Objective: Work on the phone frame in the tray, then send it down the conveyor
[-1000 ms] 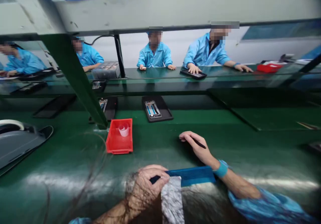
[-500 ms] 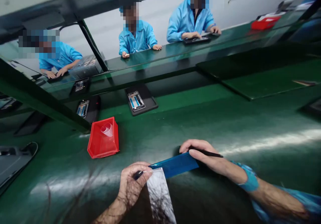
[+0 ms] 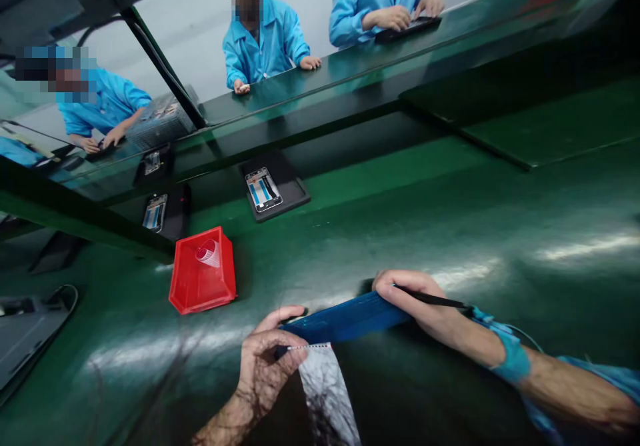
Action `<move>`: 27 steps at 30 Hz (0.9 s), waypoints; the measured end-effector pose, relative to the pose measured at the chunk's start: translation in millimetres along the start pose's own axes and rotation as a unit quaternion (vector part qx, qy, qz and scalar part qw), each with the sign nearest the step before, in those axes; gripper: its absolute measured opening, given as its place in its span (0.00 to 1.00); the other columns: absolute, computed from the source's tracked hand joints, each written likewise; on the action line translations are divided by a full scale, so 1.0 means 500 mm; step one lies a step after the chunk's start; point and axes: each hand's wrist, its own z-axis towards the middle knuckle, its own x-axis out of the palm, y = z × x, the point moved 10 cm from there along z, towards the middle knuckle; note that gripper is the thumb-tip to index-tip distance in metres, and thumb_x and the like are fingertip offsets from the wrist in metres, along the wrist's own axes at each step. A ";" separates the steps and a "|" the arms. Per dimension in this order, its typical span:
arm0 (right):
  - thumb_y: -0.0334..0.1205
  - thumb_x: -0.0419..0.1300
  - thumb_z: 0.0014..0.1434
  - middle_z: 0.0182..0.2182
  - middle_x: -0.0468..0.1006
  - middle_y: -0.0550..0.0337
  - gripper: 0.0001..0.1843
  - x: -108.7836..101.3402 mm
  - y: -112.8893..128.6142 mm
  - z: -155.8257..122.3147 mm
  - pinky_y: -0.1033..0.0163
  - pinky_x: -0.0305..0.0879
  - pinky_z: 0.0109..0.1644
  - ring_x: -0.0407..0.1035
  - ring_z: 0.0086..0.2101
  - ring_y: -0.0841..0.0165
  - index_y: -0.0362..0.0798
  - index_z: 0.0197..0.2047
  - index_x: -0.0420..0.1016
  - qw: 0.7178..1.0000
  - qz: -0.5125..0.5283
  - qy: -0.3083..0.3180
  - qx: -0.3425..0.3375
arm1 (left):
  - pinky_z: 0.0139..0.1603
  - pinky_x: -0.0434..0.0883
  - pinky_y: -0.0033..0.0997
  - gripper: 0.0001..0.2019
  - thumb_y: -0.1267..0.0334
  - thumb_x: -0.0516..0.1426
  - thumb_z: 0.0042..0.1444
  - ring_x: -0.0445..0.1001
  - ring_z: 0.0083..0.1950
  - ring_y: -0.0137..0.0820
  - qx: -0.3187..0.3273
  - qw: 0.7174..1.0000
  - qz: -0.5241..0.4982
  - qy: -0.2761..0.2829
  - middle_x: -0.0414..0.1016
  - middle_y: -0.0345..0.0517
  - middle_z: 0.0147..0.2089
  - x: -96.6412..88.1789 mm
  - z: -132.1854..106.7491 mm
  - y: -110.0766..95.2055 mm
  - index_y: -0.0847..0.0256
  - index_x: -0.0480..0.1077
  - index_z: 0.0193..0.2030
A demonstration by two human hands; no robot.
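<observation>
On green bench | blue strip (image 3: 345,319) lies left-right | both hands grip ends

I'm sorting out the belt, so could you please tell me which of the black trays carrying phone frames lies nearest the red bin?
The black tray just behind the red bin, beside the green post; the other tray lies farther right, and a third sits on the shelf above.

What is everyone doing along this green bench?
A person at a green bench holds a flat blue strip between both hands: the left hand pinches its near end beside a silvery sheet, while the right hand grips the far end along with a thin black tool. A red bin sits nearby. Workers in blue coats sit opposite.
</observation>
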 end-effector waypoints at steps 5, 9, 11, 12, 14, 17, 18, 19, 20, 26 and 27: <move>0.66 0.62 0.71 0.25 0.74 0.63 0.31 -0.005 0.005 -0.007 0.60 0.63 0.32 0.68 0.27 0.65 0.51 0.26 0.74 1.000 0.007 0.004 -0.019 | 0.37 0.76 0.20 0.01 0.63 0.63 0.41 0.80 0.35 0.30 0.000 0.999 0.044 0.007 0.80 0.39 0.37 0.002 -0.009 0.007 0.54 0.76 0.24; 0.53 0.60 0.77 0.30 0.81 0.62 0.20 0.000 0.018 -0.001 0.61 0.69 0.33 0.75 0.29 0.65 0.54 0.34 0.79 0.993 -0.065 0.038 -0.088 | 0.36 0.76 0.16 0.03 0.65 0.64 0.41 0.80 0.34 0.27 0.021 0.995 0.099 -0.017 0.81 0.36 0.34 -0.005 -0.014 -0.010 0.52 0.76 0.24; 0.44 0.58 0.78 0.36 0.84 0.60 0.12 -0.001 0.048 -0.005 0.60 0.75 0.37 0.80 0.34 0.64 0.55 0.42 0.80 0.974 -0.145 0.020 -0.175 | 0.37 0.76 0.16 0.04 0.66 0.64 0.41 0.80 0.34 0.27 0.037 0.992 0.119 -0.023 0.81 0.35 0.34 -0.003 -0.017 -0.020 0.52 0.76 0.25; 0.41 0.59 0.78 0.39 0.85 0.57 0.08 -0.002 0.069 -0.013 0.58 0.77 0.40 0.81 0.36 0.62 0.54 0.46 0.79 0.955 -0.192 -0.002 -0.226 | 0.38 0.76 0.16 0.04 0.66 0.64 0.42 0.80 0.34 0.27 0.046 0.991 0.127 -0.018 0.81 0.36 0.35 0.000 -0.019 -0.025 0.52 0.76 0.26; 0.37 0.60 0.76 0.42 0.86 0.52 0.05 0.009 0.111 -0.039 0.52 0.79 0.43 0.82 0.40 0.58 0.52 0.50 0.78 0.902 -0.290 -0.054 -0.314 | 0.38 0.76 0.16 0.05 0.68 0.63 0.43 0.80 0.34 0.27 0.065 0.988 0.140 0.003 0.81 0.36 0.36 0.013 -0.024 -0.032 0.52 0.76 0.28; 0.35 0.61 0.75 0.42 0.87 0.48 0.05 0.056 0.149 -0.078 0.47 0.81 0.43 0.82 0.41 0.54 0.50 0.52 0.78 0.849 -0.369 -0.066 -0.373 | 0.38 0.76 0.16 0.05 0.68 0.62 0.45 0.80 0.34 0.26 0.092 0.982 0.159 0.031 0.81 0.37 0.36 0.030 -0.033 -0.041 0.52 0.75 0.29; 0.35 0.61 0.75 0.42 0.88 0.48 0.06 0.076 0.156 -0.087 0.46 0.81 0.43 0.82 0.41 0.53 0.50 0.52 0.77 0.847 -0.373 -0.052 -0.374 | 0.39 0.76 0.15 0.05 0.68 0.62 0.45 0.80 0.34 0.26 0.102 0.980 0.167 0.035 0.81 0.37 0.36 0.034 -0.036 -0.045 0.52 0.75 0.29; 0.36 0.60 0.76 0.42 0.88 0.49 0.06 0.093 0.161 -0.094 0.46 0.82 0.43 0.82 0.42 0.53 0.50 0.53 0.77 0.851 -0.369 -0.040 -0.372 | 0.39 0.76 0.15 0.05 0.68 0.61 0.45 0.80 0.34 0.25 0.112 0.978 0.174 0.040 0.81 0.36 0.36 0.038 -0.038 -0.049 0.52 0.75 0.30; 0.37 0.59 0.77 0.42 0.88 0.50 0.06 0.109 0.165 -0.099 0.46 0.82 0.43 0.82 0.42 0.54 0.50 0.53 0.78 0.856 -0.361 -0.027 -0.369 | 0.40 0.75 0.15 0.05 0.67 0.61 0.46 0.80 0.35 0.25 0.124 0.975 0.179 0.046 0.81 0.36 0.36 0.042 -0.041 -0.054 0.52 0.75 0.31; 0.38 0.57 0.79 0.39 0.88 0.55 0.08 0.144 0.175 -0.100 0.52 0.80 0.38 0.81 0.37 0.59 0.49 0.49 0.78 0.885 -0.305 -0.002 -0.353 | 0.44 0.73 0.17 0.05 0.65 0.58 0.50 0.79 0.37 0.24 0.186 0.958 0.190 0.111 0.80 0.35 0.38 0.071 -0.049 -0.081 0.52 0.74 0.34; 0.38 0.57 0.79 0.38 0.87 0.56 0.08 0.142 0.173 -0.097 0.53 0.78 0.37 0.80 0.36 0.61 0.49 0.48 0.78 0.891 -0.292 -0.001 -0.347 | 0.45 0.72 0.17 0.05 0.65 0.58 0.50 0.78 0.38 0.24 0.191 0.956 0.189 0.118 0.80 0.35 0.38 0.073 -0.049 -0.084 0.52 0.73 0.34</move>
